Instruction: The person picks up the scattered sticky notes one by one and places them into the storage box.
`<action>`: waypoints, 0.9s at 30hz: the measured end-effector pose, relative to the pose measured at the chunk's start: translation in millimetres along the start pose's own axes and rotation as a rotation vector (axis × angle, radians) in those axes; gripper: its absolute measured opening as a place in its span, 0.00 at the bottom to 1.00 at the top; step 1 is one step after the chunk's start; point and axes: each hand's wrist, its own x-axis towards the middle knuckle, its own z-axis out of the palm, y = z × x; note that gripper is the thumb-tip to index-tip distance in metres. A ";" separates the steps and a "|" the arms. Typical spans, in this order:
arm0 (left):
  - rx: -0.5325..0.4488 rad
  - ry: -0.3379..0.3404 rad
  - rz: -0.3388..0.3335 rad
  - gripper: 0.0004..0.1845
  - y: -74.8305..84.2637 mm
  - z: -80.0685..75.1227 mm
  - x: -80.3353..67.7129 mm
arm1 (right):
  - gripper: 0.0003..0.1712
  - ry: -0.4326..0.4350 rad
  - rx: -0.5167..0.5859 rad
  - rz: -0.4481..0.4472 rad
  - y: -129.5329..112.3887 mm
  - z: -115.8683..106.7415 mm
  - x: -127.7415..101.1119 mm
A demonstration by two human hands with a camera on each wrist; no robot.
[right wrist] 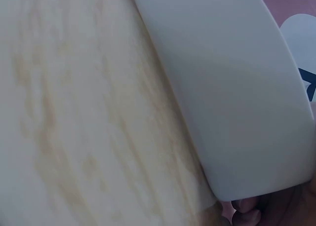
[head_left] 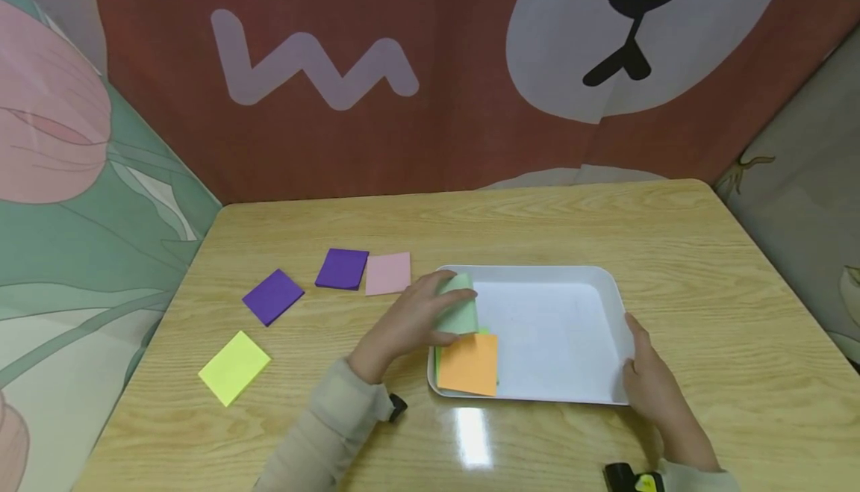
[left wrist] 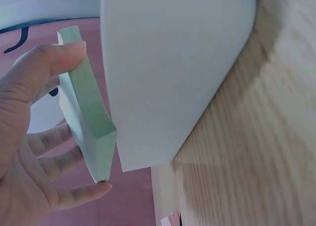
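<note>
A light green pad of sticky notes is pinched in my left hand above the left end of the white tray. In the left wrist view, the thumb lies along the edge of the green pad and the other fingers support its opposite side. An orange sticky note pad lies in the tray's front left corner, with a bright green one mostly hidden beneath it. My right hand grips the tray's right end; its fingertips show beside the tray wall in the right wrist view.
Left of the tray lie a pink sticky note pad, two purple pads and a yellow one on the wooden table. A printed cloth hangs behind the table's back edge.
</note>
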 end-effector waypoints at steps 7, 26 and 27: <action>0.019 0.002 0.016 0.32 1.1 1.0 1.8 | 0.34 -0.002 0.000 0.018 -0.5 0.6 -0.4; 0.058 -0.009 0.052 0.32 5.2 5.3 8.6 | 0.33 -0.007 -0.024 0.019 0.4 0.6 0.6; 0.057 -0.008 0.052 0.32 5.3 5.2 8.8 | 0.33 -0.008 -0.023 0.021 0.3 0.5 0.8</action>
